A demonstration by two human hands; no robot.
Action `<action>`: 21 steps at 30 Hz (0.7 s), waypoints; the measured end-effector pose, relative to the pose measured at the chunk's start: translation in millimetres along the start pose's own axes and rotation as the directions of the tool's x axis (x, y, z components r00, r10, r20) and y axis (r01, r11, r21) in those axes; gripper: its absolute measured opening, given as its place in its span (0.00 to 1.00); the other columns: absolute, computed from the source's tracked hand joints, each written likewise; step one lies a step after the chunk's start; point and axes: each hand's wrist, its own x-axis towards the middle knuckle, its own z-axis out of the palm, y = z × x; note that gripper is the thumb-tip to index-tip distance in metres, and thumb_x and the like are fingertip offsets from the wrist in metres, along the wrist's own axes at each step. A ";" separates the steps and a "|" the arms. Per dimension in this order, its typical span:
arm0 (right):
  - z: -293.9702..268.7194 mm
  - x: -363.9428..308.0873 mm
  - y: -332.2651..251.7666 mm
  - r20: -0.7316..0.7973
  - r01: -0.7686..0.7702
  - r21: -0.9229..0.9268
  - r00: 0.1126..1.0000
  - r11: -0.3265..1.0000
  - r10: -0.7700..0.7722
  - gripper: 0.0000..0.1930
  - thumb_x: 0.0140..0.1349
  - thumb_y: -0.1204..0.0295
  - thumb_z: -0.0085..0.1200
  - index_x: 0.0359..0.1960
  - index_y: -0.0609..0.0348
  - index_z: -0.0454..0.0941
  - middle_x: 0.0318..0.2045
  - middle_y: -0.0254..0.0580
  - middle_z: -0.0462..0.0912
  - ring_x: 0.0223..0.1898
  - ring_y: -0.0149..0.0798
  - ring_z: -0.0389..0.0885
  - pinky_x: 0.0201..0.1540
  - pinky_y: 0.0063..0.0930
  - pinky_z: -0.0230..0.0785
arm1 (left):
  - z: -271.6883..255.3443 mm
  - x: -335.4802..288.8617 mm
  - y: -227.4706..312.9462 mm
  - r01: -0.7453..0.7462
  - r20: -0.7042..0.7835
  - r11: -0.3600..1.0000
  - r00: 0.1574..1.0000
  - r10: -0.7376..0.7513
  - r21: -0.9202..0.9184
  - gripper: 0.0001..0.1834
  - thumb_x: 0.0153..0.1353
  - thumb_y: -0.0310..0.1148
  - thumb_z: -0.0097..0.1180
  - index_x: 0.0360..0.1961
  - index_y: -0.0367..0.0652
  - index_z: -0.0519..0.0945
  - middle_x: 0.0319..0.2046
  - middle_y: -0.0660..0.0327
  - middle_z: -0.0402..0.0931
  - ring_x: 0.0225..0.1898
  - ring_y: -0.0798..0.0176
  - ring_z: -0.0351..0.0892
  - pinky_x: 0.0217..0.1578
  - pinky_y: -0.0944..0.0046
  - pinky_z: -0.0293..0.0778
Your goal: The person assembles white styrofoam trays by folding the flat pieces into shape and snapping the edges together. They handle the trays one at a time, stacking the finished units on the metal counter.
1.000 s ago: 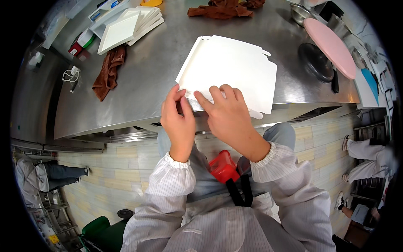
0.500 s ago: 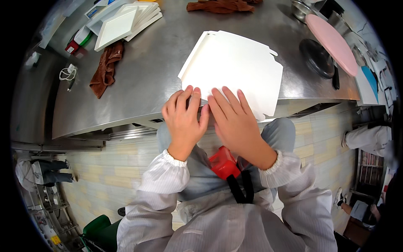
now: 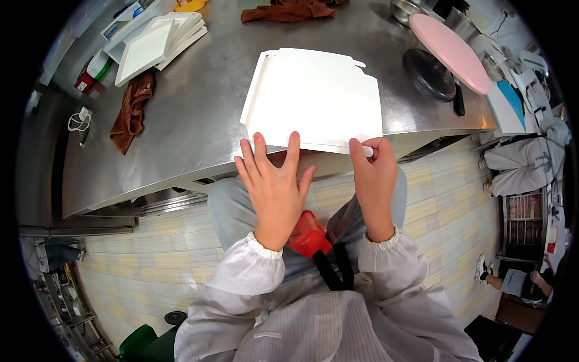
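A flat white cardboard box blank (image 3: 313,99) lies at the front edge of the steel table (image 3: 199,114), its left side folded up into a low wall. My left hand (image 3: 274,187) is open, fingers spread, with the fingertips at the cardboard's near left edge. At the near right corner, my right hand (image 3: 375,178) pinches a small tab of the cardboard between thumb and curled fingers. Part of that tab is hidden behind the fingers.
Folded white trays (image 3: 154,45) are stacked at the far left, beside a brown cloth (image 3: 131,111). Another brown cloth (image 3: 289,12) lies at the back. To the right are a black pan lid (image 3: 428,75) and a pink round board (image 3: 449,51). Two people stand farther right.
My right hand has moved right, from the near edge to the corner, and closed on the tab. My left hand has spread its fingers. The cardboard's near edge is now folded up slightly.
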 end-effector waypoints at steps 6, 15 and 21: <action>12.0 -5.1 4.9 -0.125 0.138 -0.178 0.979 0.974 -0.162 0.11 0.66 0.69 0.67 0.36 0.63 0.78 0.22 0.40 0.80 0.22 0.35 0.76 0.28 0.33 0.68 | 5.0 -4.1 6.7 0.021 -0.006 0.999 1.000 -0.021 -0.025 0.37 0.63 0.45 0.71 0.73 0.64 0.72 0.73 0.31 0.54 0.74 0.19 0.51 0.69 0.22 0.54; 27.5 -9.9 43.5 -0.094 0.525 -0.564 0.726 0.637 -0.681 0.19 0.64 0.73 0.66 0.55 0.63 0.82 0.54 0.47 0.79 0.54 0.52 0.74 0.56 0.46 0.65 | 4.5 -4.5 12.9 0.019 0.011 0.999 1.000 -0.019 -0.040 0.35 0.64 0.39 0.69 0.73 0.65 0.73 0.73 0.27 0.52 0.74 0.17 0.50 0.69 0.23 0.54; 18.5 -11.2 41.5 0.149 0.618 -0.697 0.622 0.364 -0.769 0.27 0.58 0.70 0.70 0.62 0.56 0.82 0.60 0.39 0.78 0.57 0.50 0.72 0.58 0.47 0.65 | 9.7 -3.3 7.3 -0.046 -0.067 0.998 0.997 0.044 -0.033 0.32 0.63 0.31 0.66 0.70 0.58 0.76 0.69 0.34 0.60 0.72 0.25 0.58 0.69 0.29 0.59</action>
